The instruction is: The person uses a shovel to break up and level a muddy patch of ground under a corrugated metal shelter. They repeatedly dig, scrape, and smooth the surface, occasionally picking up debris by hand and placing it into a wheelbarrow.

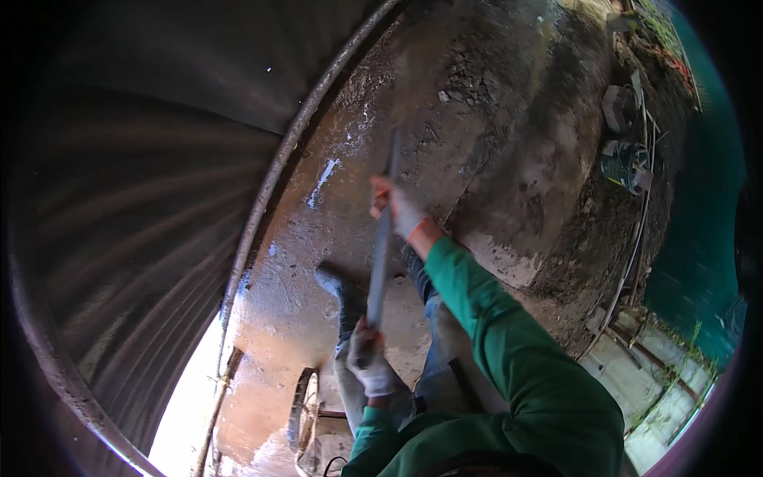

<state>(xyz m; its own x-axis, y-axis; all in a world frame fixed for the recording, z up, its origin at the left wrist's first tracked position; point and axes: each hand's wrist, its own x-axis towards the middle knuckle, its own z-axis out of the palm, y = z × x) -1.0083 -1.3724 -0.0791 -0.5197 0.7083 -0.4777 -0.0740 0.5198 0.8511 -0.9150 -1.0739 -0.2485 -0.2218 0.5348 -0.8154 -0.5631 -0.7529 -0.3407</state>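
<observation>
A long, straight grey pole (381, 266) runs between my two hands, slanting away from my waist over the muddy ground. Around its near end my left hand (372, 367), in a whitish glove with a dark palm side, is closed. Farther up, my right hand (395, 208) grips the pole in a pale glove with orange fingers and cuff. Beyond that hand the far end of the pole smears into motion blur, so whatever tool head it carries cannot be made out. Green sleeves cover both arms.
Wet brown ground (445, 159) with loose clods (469, 83) stretches ahead. To the left hangs a dark sheet (159, 199) edged by a curved metal pipe (274, 171). My boot (332, 280) is below. A wheel (303, 409) stands near my left leg; a bucket (621, 165) lies at right.
</observation>
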